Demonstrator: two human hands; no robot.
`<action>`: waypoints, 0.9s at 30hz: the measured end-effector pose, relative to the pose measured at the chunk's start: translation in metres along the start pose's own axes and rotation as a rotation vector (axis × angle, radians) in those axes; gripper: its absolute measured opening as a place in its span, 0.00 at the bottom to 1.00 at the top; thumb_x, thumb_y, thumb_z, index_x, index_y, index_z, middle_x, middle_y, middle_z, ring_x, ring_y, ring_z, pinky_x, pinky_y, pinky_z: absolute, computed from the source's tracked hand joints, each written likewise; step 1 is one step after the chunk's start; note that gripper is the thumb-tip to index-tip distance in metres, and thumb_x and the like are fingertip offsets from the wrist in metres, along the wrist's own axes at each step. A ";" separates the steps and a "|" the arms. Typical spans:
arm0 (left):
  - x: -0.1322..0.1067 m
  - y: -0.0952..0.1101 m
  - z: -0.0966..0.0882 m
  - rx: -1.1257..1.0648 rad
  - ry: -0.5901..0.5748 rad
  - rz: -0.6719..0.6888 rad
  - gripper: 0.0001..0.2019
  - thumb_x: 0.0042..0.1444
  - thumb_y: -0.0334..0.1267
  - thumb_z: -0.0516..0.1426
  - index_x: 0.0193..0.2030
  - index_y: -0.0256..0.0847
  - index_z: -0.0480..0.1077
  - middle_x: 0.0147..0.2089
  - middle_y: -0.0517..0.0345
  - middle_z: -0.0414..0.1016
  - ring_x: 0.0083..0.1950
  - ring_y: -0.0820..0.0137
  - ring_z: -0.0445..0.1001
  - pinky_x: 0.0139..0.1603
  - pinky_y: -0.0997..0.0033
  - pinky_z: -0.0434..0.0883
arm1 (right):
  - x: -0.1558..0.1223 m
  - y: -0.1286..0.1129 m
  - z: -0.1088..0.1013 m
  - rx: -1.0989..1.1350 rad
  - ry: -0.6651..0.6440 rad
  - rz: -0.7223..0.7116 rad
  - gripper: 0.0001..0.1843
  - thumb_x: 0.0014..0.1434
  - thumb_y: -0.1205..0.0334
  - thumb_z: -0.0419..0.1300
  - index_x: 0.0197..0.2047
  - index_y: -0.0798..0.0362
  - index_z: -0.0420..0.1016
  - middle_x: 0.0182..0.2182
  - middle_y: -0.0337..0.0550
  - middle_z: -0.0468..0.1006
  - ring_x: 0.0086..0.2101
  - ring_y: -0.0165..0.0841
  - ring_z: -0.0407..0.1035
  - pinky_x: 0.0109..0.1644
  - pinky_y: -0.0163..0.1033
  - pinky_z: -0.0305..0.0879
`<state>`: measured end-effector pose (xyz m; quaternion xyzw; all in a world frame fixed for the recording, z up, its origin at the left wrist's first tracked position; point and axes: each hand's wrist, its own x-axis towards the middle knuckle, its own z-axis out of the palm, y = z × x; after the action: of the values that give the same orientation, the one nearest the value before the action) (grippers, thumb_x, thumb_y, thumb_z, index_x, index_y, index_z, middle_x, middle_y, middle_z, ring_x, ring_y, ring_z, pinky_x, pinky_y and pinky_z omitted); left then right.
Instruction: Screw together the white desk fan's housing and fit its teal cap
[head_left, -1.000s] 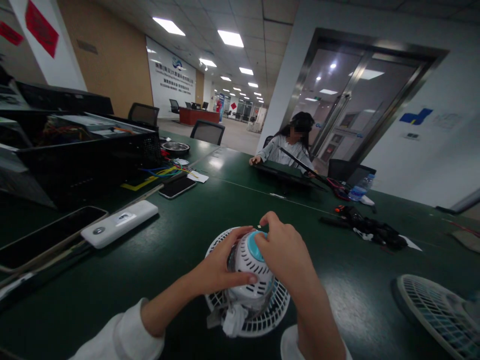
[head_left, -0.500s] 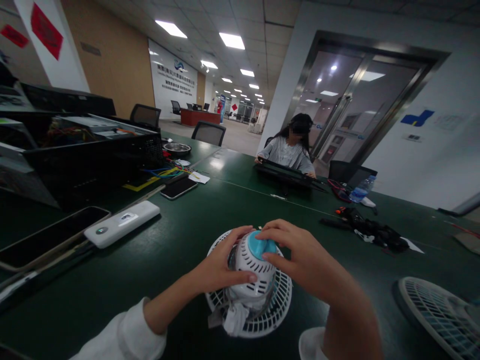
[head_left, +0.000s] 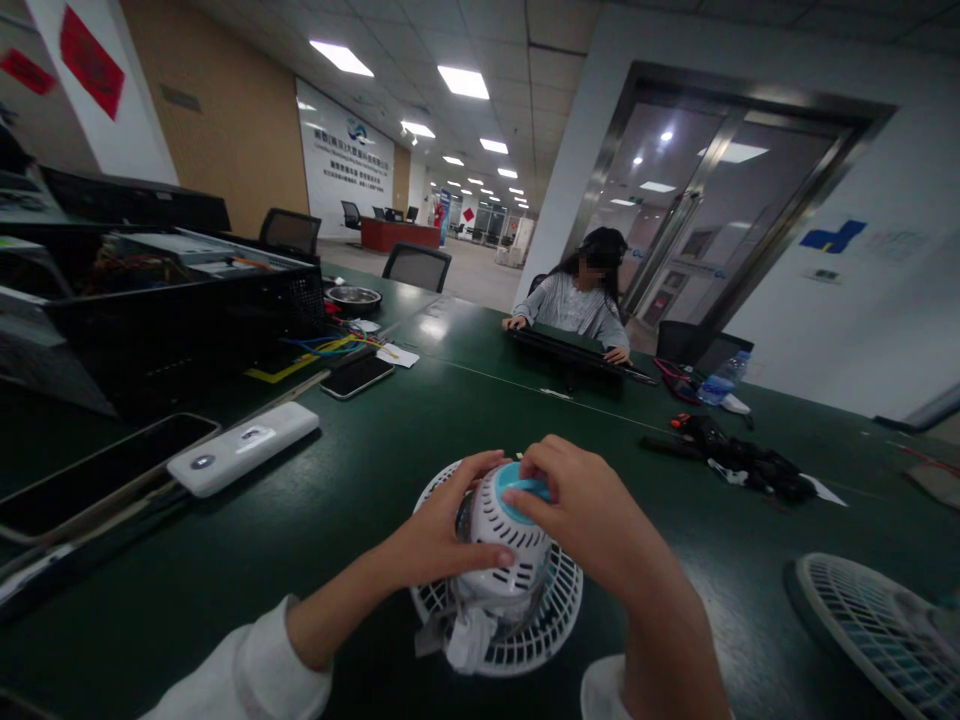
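A small white fan [head_left: 491, 582] lies grille-down on the green table, its slotted motor housing facing up. My left hand [head_left: 442, 525] is wrapped round the left side of the housing, thumb across the front and fingers behind. On top of the housing sits a light blue knob [head_left: 512, 490] with a raised ridge. My right hand [head_left: 574, 490] pinches that ridge between thumb and fingers. A white clip-like part [head_left: 471, 640] hangs at the housing's near side, over the round white grille [head_left: 559, 630].
Another fan grille [head_left: 877, 620] lies at the right edge. To the left are a white power bank [head_left: 244, 450], phones [head_left: 358, 376] and an opened black computer case [head_left: 187, 330]. Across the table a person [head_left: 577, 290] holds a black panel [head_left: 574, 352], near a water bottle [head_left: 726, 378].
My right hand has turned with the blue knob, its ridge now lying more sideways, and the wrist has swung left. My left hand stays put. The other person's black panel has tipped flatter.
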<state>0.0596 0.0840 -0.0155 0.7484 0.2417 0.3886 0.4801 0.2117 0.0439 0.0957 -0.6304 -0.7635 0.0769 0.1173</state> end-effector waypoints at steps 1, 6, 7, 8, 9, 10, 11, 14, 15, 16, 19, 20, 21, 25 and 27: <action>0.000 0.000 0.000 -0.004 -0.003 0.000 0.40 0.43 0.43 0.66 0.61 0.47 0.50 0.63 0.51 0.57 0.63 0.58 0.58 0.64 0.56 0.55 | 0.001 -0.001 0.001 -0.029 0.013 0.030 0.05 0.55 0.62 0.57 0.31 0.54 0.70 0.31 0.40 0.72 0.30 0.31 0.65 0.31 0.35 0.53; -0.002 -0.001 0.001 -0.022 -0.010 0.011 0.40 0.43 0.42 0.66 0.61 0.48 0.49 0.64 0.52 0.56 0.63 0.59 0.58 0.64 0.57 0.55 | 0.003 -0.004 0.004 -0.145 0.036 0.167 0.09 0.57 0.56 0.52 0.33 0.52 0.68 0.26 0.41 0.73 0.28 0.34 0.68 0.28 0.36 0.49; -0.002 -0.001 0.001 -0.025 -0.013 0.013 0.41 0.43 0.42 0.66 0.61 0.48 0.49 0.64 0.52 0.56 0.63 0.59 0.58 0.64 0.57 0.55 | 0.003 -0.006 0.004 -0.167 0.037 0.194 0.09 0.57 0.56 0.52 0.34 0.52 0.68 0.26 0.42 0.74 0.28 0.35 0.69 0.28 0.36 0.49; -0.002 -0.001 0.001 -0.028 -0.018 0.015 0.41 0.43 0.42 0.66 0.61 0.48 0.48 0.64 0.52 0.56 0.64 0.59 0.58 0.64 0.57 0.55 | 0.002 -0.008 0.004 -0.187 0.037 0.222 0.09 0.57 0.56 0.51 0.35 0.52 0.67 0.27 0.43 0.74 0.29 0.37 0.69 0.28 0.37 0.49; -0.002 0.000 0.002 -0.031 -0.021 0.015 0.42 0.43 0.41 0.66 0.61 0.48 0.48 0.64 0.52 0.57 0.64 0.59 0.58 0.64 0.56 0.55 | 0.002 -0.010 0.004 -0.204 0.036 0.251 0.10 0.57 0.56 0.51 0.37 0.51 0.67 0.28 0.44 0.75 0.30 0.39 0.70 0.28 0.37 0.50; -0.002 0.000 0.002 -0.032 -0.025 0.014 0.42 0.43 0.41 0.66 0.61 0.48 0.48 0.64 0.52 0.57 0.64 0.59 0.57 0.64 0.56 0.55 | 0.002 -0.013 0.005 -0.221 0.036 0.277 0.10 0.58 0.57 0.50 0.39 0.51 0.67 0.29 0.45 0.76 0.31 0.40 0.71 0.28 0.37 0.50; -0.002 0.001 0.002 -0.031 -0.025 0.013 0.41 0.43 0.41 0.66 0.61 0.47 0.48 0.64 0.51 0.57 0.64 0.59 0.57 0.65 0.56 0.54 | 0.002 -0.016 0.006 -0.238 0.036 0.305 0.10 0.58 0.59 0.50 0.40 0.52 0.66 0.29 0.46 0.76 0.31 0.42 0.72 0.27 0.37 0.50; -0.002 0.002 0.001 -0.023 -0.016 0.004 0.41 0.43 0.41 0.66 0.61 0.47 0.49 0.64 0.51 0.56 0.64 0.58 0.56 0.65 0.56 0.53 | 0.004 -0.023 0.009 -0.256 0.049 0.364 0.10 0.58 0.65 0.47 0.42 0.54 0.65 0.30 0.49 0.76 0.31 0.42 0.73 0.26 0.37 0.51; -0.002 0.002 0.001 -0.022 -0.010 -0.002 0.41 0.43 0.41 0.66 0.61 0.47 0.49 0.64 0.51 0.56 0.64 0.58 0.56 0.65 0.56 0.53 | 0.004 -0.023 0.009 -0.245 0.059 0.367 0.10 0.59 0.65 0.47 0.42 0.54 0.65 0.30 0.49 0.76 0.31 0.42 0.73 0.26 0.37 0.51; -0.002 0.001 0.001 -0.026 -0.003 -0.006 0.42 0.42 0.41 0.66 0.61 0.47 0.48 0.64 0.51 0.56 0.64 0.58 0.56 0.65 0.56 0.53 | 0.004 -0.021 0.009 -0.226 0.069 0.363 0.10 0.60 0.64 0.46 0.42 0.54 0.65 0.30 0.49 0.76 0.31 0.42 0.72 0.26 0.37 0.52; -0.002 -0.002 0.001 -0.063 0.005 -0.003 0.42 0.42 0.40 0.66 0.61 0.47 0.48 0.63 0.51 0.56 0.64 0.59 0.57 0.64 0.57 0.55 | 0.001 -0.010 0.005 -0.144 0.064 0.263 0.12 0.63 0.59 0.44 0.41 0.52 0.67 0.29 0.45 0.76 0.30 0.39 0.71 0.28 0.38 0.54; -0.001 -0.002 0.001 -0.072 0.009 0.001 0.42 0.42 0.41 0.66 0.61 0.47 0.48 0.63 0.51 0.56 0.63 0.59 0.57 0.64 0.57 0.55 | -0.001 -0.005 0.003 -0.107 0.050 0.188 0.12 0.63 0.60 0.45 0.41 0.52 0.68 0.30 0.44 0.75 0.30 0.37 0.70 0.30 0.38 0.55; -0.001 -0.003 0.001 -0.079 0.010 0.005 0.42 0.42 0.41 0.66 0.62 0.47 0.48 0.63 0.50 0.57 0.63 0.59 0.57 0.64 0.57 0.55 | -0.003 0.000 0.001 -0.066 0.029 0.100 0.12 0.62 0.62 0.47 0.42 0.51 0.69 0.31 0.43 0.75 0.32 0.35 0.70 0.33 0.38 0.57; 0.004 -0.007 -0.003 -0.126 0.003 -0.027 0.39 0.46 0.45 0.62 0.63 0.46 0.48 0.64 0.50 0.57 0.63 0.59 0.58 0.63 0.60 0.57 | -0.010 0.010 -0.005 0.060 -0.064 -0.105 0.14 0.58 0.67 0.52 0.46 0.50 0.73 0.40 0.45 0.72 0.40 0.35 0.67 0.43 0.40 0.59; 0.007 -0.011 -0.005 -0.077 0.079 -0.162 0.30 0.53 0.48 0.55 0.61 0.43 0.53 0.63 0.50 0.58 0.64 0.61 0.58 0.62 0.63 0.57 | -0.010 0.011 -0.005 0.082 -0.087 -0.100 0.14 0.58 0.67 0.53 0.47 0.50 0.73 0.40 0.45 0.71 0.41 0.35 0.67 0.44 0.42 0.60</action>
<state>0.0593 0.0966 -0.0222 0.6914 0.3049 0.3868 0.5285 0.2252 0.0360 0.0965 -0.5821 -0.7947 0.1293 0.1135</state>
